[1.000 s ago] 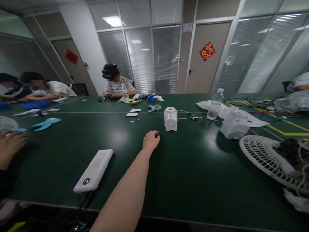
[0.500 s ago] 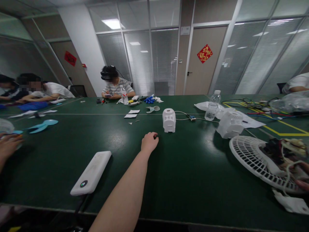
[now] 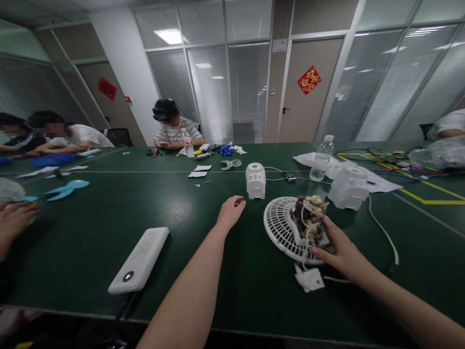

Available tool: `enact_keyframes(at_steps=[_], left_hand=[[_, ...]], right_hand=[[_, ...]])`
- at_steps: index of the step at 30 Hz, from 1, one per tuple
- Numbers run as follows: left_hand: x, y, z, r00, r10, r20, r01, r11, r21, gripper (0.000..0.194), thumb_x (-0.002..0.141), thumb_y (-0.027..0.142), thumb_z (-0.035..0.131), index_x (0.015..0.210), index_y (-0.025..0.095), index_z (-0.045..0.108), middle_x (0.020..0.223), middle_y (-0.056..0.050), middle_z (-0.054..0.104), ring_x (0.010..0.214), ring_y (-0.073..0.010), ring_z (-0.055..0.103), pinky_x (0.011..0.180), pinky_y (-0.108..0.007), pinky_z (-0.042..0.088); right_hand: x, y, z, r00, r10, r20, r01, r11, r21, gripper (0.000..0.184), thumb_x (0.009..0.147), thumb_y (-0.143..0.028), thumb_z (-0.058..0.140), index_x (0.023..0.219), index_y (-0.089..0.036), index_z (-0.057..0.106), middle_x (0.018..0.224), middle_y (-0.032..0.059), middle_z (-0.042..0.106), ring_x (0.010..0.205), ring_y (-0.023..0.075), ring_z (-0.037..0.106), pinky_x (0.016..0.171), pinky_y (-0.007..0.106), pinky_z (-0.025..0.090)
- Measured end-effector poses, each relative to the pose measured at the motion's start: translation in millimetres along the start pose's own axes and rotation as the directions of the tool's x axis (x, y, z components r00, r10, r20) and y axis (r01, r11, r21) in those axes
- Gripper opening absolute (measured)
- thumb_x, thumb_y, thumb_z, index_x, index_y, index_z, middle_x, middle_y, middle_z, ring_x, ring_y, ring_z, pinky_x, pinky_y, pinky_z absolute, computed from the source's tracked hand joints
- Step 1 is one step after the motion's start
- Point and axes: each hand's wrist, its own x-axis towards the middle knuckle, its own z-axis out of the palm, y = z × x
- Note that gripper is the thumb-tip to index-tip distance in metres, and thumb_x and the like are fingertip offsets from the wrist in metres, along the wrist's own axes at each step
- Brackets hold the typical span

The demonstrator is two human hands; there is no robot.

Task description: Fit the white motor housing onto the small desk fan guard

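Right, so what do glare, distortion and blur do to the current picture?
Head view: pale glare on the green table, left of the left hand; the white pillar leans, apparently lens distortion; wiring at the right hand looks slightly soft.

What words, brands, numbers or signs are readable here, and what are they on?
"招财进宝", as best it reads: red diamond sign on the right-hand door.
Too dark or blurred: left red sign.
Too small: pale wall notice, power bank's display, red-marked bottle's label.
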Motion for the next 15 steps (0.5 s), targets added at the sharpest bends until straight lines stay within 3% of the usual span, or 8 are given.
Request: enact_keyframes(at_steps=[4,8,12,15], left_hand=[[3.8,0.8,-0.6,1.000,0.011,0.011,-0.010,0.994,-0.106,0.034,0.090,0.040,0.051,0.117,0.023,0.063,0.118,-0.005,0.068,0.101,-0.0183,0.065,0.089,-0.029,0.050],[7.5,-2.9,-3.4,0.999,0.014,0.028,-0.010,0.991,-0.133,0.037,0.088,0.041,0.055,0.119,0.023,0.063,0.123,-0.005,0.065,0.111,-0.0207,0.061,0.096,-0.031,0.046],[10.2,-9.1,-6.5,1.000,-0.013,0.018,0.015,0.994,-0.107,0.039,0.082,0.039,0.062,0.117,0.021,0.064,0.124,-0.008,0.065,0.113,-0.0241,0.060,0.098,-0.032,0.044],[11.0,-12.1,-7.6,0.999,-0.033,0.008,0.033,0.995,-0.096,0.038,0.083,0.041,0.061,0.115,0.021,0.065,0.120,-0.008,0.067,0.108,-0.0241,0.062,0.095,-0.033,0.045]], right_hand=[[18.1,-52.1,24.0,0.989,0.002,0.145,-0.003,1.000,0.010,0.099,0.073,-0.068,0.057,0.150,-0.015,0.024,0.154,0.0175,0.024,0.142,0.0372,0.024,0.109,0.061,0.029],[28.6,-84.6,31.0,0.963,-0.104,0.250,0.083,0.992,0.091,0.090,0.078,-0.058,0.056,0.150,-0.015,0.026,0.155,0.0149,0.024,0.142,0.0344,0.024,0.112,0.057,0.027],[45.9,-93.6,23.9,0.957,-0.195,0.217,0.163,0.974,0.157,0.062,0.075,-0.022,0.053,0.137,-0.020,0.050,0.141,0.0096,0.049,0.130,0.0293,0.046,0.109,0.048,0.037],[73.9,-86.0,22.0,0.977,-0.186,0.101,0.162,0.963,0.214,0.044,0.075,-0.015,0.048,0.115,-0.025,0.064,0.114,0.0049,0.068,0.103,0.0253,0.064,0.097,0.046,0.049]])
